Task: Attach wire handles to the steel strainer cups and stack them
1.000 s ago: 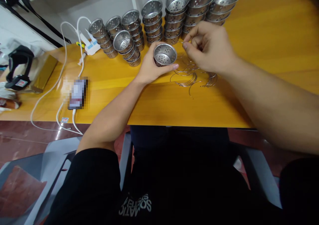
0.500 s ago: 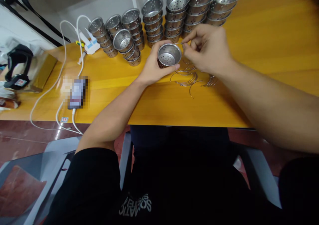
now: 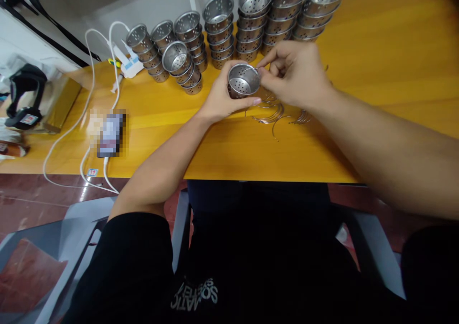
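A small perforated metal cup [image 3: 244, 81] rests in my left hand [image 3: 219, 96], whose fingers wrap round its far side while the thumb lies along the near side. The mouth of the cup faces up towards me. My right hand [image 3: 296, 73] pinches a thin metal wire [image 3: 252, 69] at the cup's right rim, and the wire reaches across the mouth. Whether the wire passes through a hole is too small to tell. Below my right hand, several curved wires [image 3: 268, 118] lie in a loose pile on the yellow table [image 3: 229, 154].
Stacks of perforated cups [image 3: 219, 37] line the back of the table, with a shorter stack [image 3: 181, 66] standing forward at the left. A phone [image 3: 112, 135] with white cables [image 3: 93, 75], a power strip [image 3: 131, 67] and a black strapped device [image 3: 27, 94] are on the left.
My right hand has moved slightly left, closer to the cup. The wire, earlier at the right rim, now extends over the cup's mouth. My left hand keeps its hold.
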A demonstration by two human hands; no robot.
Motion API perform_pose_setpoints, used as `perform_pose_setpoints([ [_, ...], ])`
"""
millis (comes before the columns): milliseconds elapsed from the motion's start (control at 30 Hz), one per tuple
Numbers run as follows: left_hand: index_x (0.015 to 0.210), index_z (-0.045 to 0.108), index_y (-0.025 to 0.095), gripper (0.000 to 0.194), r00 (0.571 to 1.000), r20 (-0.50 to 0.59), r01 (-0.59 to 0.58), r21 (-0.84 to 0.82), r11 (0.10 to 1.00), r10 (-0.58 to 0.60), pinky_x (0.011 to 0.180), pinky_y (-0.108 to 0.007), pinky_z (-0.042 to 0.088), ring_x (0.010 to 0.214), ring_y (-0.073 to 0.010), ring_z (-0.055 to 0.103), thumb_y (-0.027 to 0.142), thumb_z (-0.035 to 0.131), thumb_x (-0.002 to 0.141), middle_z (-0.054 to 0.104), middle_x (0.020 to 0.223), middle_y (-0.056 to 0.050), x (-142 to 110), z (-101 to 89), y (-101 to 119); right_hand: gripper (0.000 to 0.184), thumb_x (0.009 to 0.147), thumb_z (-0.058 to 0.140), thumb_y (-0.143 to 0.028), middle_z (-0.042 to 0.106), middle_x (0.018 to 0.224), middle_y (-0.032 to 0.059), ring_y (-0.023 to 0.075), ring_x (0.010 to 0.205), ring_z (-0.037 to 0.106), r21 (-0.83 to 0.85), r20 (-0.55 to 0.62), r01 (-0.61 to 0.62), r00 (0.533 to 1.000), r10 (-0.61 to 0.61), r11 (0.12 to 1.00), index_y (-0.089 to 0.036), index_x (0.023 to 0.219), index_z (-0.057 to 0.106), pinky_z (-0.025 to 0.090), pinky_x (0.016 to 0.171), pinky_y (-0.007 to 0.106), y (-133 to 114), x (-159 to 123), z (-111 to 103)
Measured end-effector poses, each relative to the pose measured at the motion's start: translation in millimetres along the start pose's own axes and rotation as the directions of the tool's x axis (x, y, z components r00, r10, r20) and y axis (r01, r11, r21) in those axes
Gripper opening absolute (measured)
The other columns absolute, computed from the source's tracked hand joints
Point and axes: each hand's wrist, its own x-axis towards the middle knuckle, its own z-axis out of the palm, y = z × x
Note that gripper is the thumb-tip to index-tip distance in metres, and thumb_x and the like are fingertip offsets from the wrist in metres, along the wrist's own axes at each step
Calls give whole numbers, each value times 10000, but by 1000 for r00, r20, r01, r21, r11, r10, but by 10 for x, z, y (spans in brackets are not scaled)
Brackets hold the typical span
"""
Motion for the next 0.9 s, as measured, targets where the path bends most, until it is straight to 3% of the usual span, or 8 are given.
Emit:
perform_pose_setpoints([
  [100,1868,459,311,941,1000,-12,15,1,1000,-15,1436,-591,646,1693,-372,754,725,932,1169,680,1778,-163,8,34,-55,325,1134,1023,-550,645,721,-32,198,589,488,-3,-11,1,1000,-1,1000,-315,1091,803,530,638,400,-2,3,3],
  [200,1848,513,338,891,999,-47,23,8,1000,-23,1466,-615,629,1718,-395,727,667,940,1140,671,1806,-166,18,27,-173,317,1128,1022,-543,667,734,-20,202,601,496,-3,-15,-1,1000,1,1000,-315,1087,807,506,620,396,2,12,-6],
  [367,1696,658,350,930,999,-49,-14,33,999,15,1508,-683,570,1657,-443,713,719,1116,976,692,1711,-164,3,-10,-290,337,1126,1030,-531,649,729,-23,190,592,487,14,-31,19,999,-19,1000,-306,1047,792,449,613,387,38,24,-7],
  [467,1656,644,341,920,998,-62,-17,11,1000,17,1475,-657,597,1602,-417,739,810,1085,999,710,1653,-154,-20,11,-300,372,1101,1031,-586,626,705,-28,200,591,484,21,-9,26,1000,-25,999,-314,1048,783,433,612,392,60,24,6],
  [633,1721,535,296,980,1000,-29,-4,6,1000,5,1415,-615,632,1587,-385,785,911,961,1089,716,1649,-144,-42,52,-250,352,1088,1007,-581,638,719,-19,211,597,480,24,4,4,1000,-4,1000,-325,1036,772,417,623,407,38,12,23],
  [767,1794,486,279,985,1000,-13,4,28,1000,-4,1416,-613,644,1614,-385,793,801,989,1128,714,1662,-153,-60,60,-103,319,1092,1011,-522,656,726,-12,205,594,489,22,-27,4,1000,-4,1000,-315,1025,777,415,617,404,12,8,33],
  [900,1885,408,306,931,1000,5,-21,83,996,20,1437,-612,645,1671,-367,777,720,905,1216,681,1710,-136,-87,73,5,260,1090,1012,-358,663,741,-18,209,609,521,27,-52,-21,998,22,999,-317,1000,771,417,627,403,-19,4,38],
])
